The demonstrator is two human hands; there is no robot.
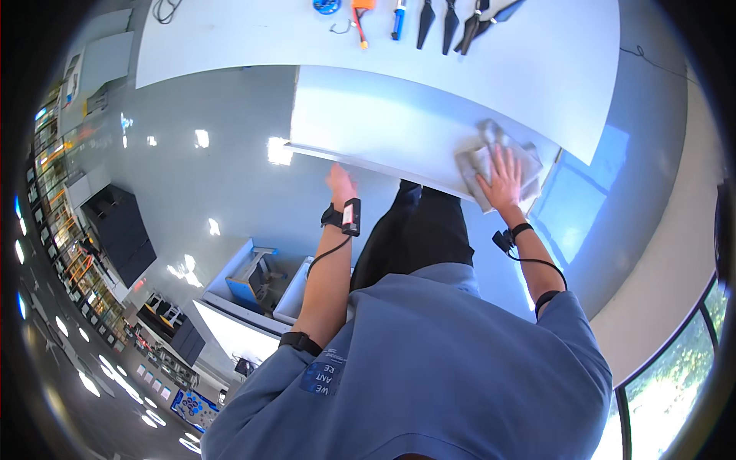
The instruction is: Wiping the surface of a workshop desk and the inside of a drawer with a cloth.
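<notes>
My right hand [504,175] lies with spread fingers on a crumpled, blurred grey cloth [479,157], pressed to the right end of a long white board [368,103] below the desk top. My left hand [340,184] hangs just short of the board's front edge, left of my legs; its fingers are blurred, so whether they hold anything is unclear. Both wrists wear black bands with small devices and cables.
A white desk [230,46] carries a blue round part [326,6], an orange battery [362,23], a blue tool [399,19] and several black propellers [448,23]. Open drawers [230,272] stand at lower left, dark cabinets [119,230] farther left, a curved window wall at right.
</notes>
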